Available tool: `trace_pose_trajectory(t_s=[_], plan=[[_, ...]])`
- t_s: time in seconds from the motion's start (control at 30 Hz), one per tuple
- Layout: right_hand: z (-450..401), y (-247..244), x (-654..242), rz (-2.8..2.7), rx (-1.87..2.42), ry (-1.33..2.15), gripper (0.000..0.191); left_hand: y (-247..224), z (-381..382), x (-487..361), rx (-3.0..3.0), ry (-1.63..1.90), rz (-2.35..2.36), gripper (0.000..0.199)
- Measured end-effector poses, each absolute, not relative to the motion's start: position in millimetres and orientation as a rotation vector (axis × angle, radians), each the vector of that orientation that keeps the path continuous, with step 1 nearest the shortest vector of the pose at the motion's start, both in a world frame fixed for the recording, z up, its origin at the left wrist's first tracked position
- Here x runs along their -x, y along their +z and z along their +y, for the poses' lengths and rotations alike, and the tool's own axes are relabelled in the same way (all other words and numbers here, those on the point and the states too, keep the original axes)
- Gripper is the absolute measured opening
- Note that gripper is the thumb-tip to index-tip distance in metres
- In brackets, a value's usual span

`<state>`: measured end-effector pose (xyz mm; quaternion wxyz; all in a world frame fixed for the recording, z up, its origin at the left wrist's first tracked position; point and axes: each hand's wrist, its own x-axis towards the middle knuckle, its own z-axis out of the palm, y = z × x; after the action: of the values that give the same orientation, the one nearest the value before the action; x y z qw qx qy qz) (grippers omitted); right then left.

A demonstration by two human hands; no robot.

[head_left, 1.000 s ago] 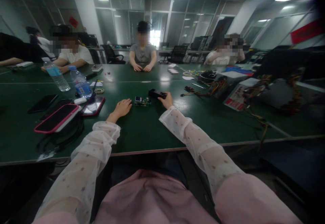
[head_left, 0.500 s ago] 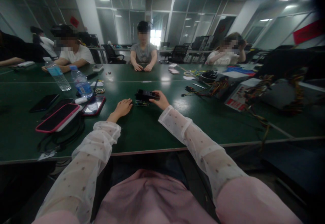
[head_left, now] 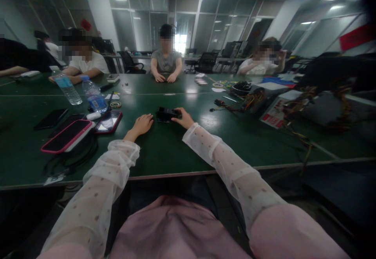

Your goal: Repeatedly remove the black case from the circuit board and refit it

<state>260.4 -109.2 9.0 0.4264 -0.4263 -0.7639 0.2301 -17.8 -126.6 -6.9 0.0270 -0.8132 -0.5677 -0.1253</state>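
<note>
My right hand grips the right end of a small black box-like part, thumb in front and fingers behind. The part sits low over the green table, in front of me. Along its lower front edge a sliver of what looks like a small circuit board shows; most of that is hidden beneath it. Just left of the black part, my left hand lies palm down on the table, fingers stretched out and holding nothing. A narrow gap separates its fingertips from the part.
Two water bottles, several phones and dark cables lie to the left. On the right are a tangle of wires and metal boxes. A person in grey sits opposite; others sit left and right.
My right hand has lowered the black part onto the small board, which showed more clearly beneath it before. My left hand has stayed in place.
</note>
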Motion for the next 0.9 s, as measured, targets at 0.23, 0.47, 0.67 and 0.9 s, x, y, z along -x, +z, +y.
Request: trace_pose_trajectory(t_s=[0.23,0.47,0.67,0.9], plan=[[-107.4,1.8,-261.9,-2.045,1.125,0.575,0.053,-7.5,-125.4,17.4,2.502,-0.399,-1.756,0.047],[-103.7,-2.7,-263.7,-2.044,1.12,0.592,0.055,-8.6,-124.4,17.6,2.503,-0.406,-1.767,0.048],[-105.1,-0.1,-264.2,-2.037,1.101,0.641,0.054,-7.3,-125.5,18.3,2.524,-0.399,-1.774,0.049],[-102.1,-1.1,-266.2,-2.039,1.063,0.666,0.053,-7.2,-124.9,18.0,2.524,-0.401,-1.772,0.048]])
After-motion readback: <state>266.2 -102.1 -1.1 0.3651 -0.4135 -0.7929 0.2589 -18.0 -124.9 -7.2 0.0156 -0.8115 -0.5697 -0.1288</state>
